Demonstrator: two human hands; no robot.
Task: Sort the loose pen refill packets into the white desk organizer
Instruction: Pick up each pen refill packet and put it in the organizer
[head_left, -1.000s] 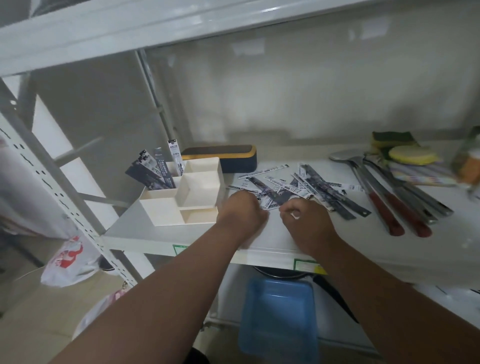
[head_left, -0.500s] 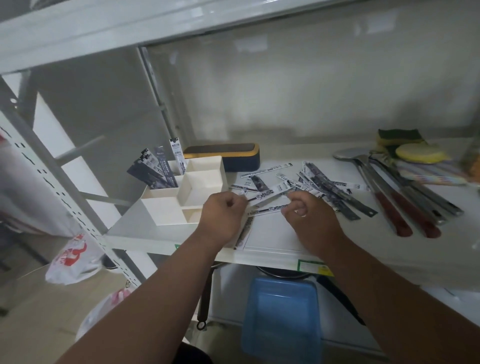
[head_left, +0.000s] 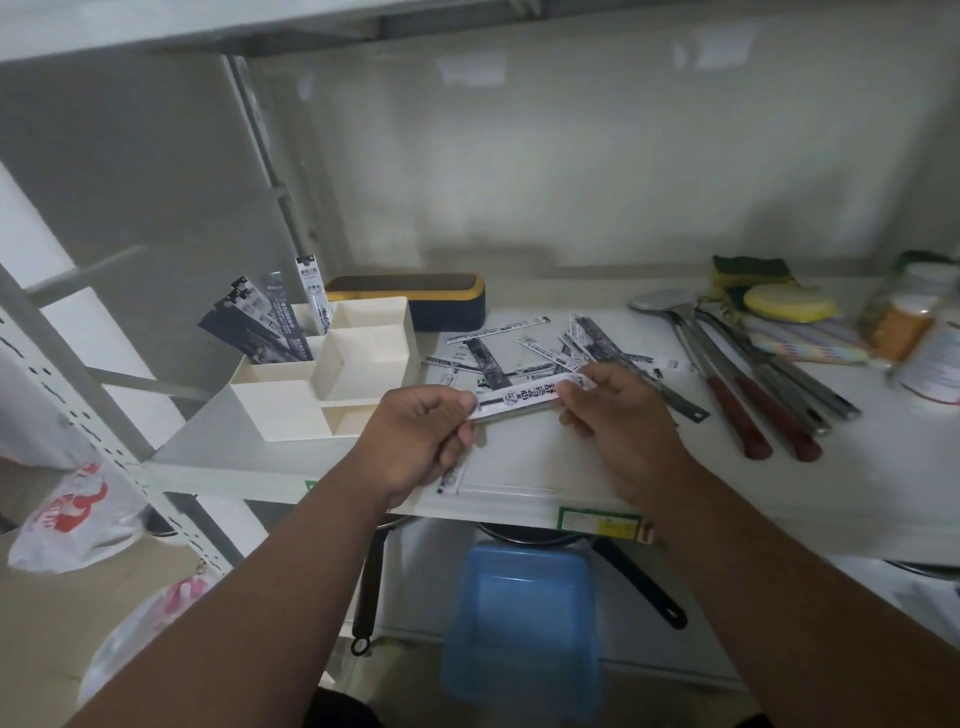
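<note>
Holding 1 refill packet (head_left: 524, 399) between left hand (head_left: 418, 441) and right hand (head_left: 621, 415).

Two hands hold a white refill packet (head_left: 524, 397) above the shelf (head_left: 571, 467): left hand (head_left: 421, 441) gripping one end, right hand (head_left: 618, 410) the other; white organizer (head_left: 332, 384) near the shelf's left edge.

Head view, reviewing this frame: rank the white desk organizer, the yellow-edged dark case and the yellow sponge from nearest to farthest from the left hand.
From the left hand:
1. white desk organizer, just beyond it to its left.
2. yellow-edged dark case, behind the organizer by the back wall.
3. yellow sponge, far over on the right of the shelf.
</note>
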